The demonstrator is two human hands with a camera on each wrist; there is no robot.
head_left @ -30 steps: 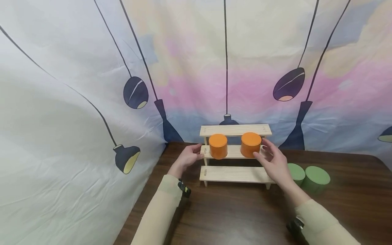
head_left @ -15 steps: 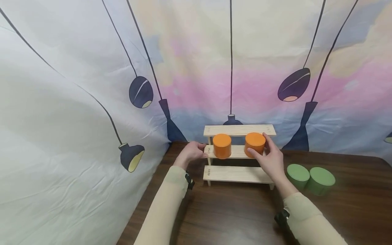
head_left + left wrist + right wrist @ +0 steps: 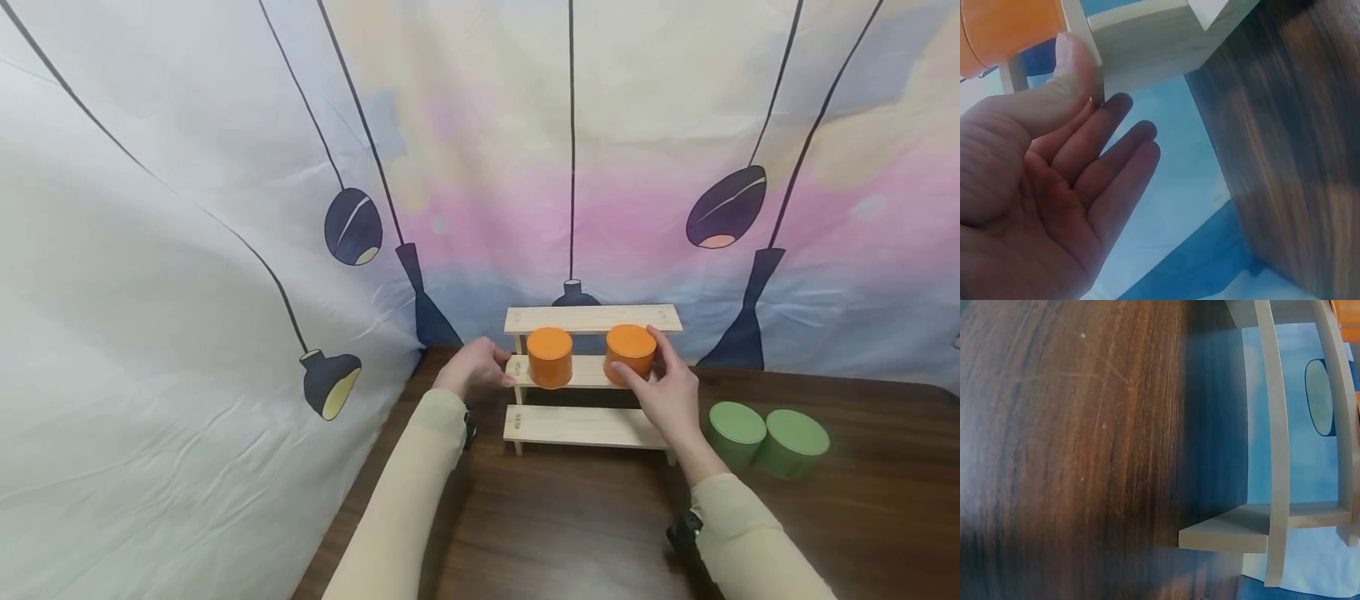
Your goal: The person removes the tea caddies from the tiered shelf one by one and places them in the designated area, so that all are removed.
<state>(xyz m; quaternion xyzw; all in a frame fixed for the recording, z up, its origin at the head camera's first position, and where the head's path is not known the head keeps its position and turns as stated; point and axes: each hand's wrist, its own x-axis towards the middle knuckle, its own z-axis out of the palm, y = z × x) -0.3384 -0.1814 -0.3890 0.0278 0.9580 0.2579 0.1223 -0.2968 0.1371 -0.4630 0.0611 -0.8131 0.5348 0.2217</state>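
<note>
From my end I see the left hand (image 3: 476,367) pinching the left end of the wooden rack (image 3: 588,425) at its middle shelf (image 3: 588,372). The right hand (image 3: 671,398) grips the right-hand orange tin (image 3: 628,357), thumb in front, which stands on that same shelf. The left-hand orange tin (image 3: 550,360) stands there too, apart from it. Right of the rack, a near green tin (image 3: 737,435) and a far green tin (image 3: 792,443) sit close together on the tabletop (image 3: 562,517); cloth (image 3: 480,167) hangs behind.

2 orange cyls (image 3: 630,354) — upright, apart, mid tier, wood rack (image 3: 588,426)
</note>
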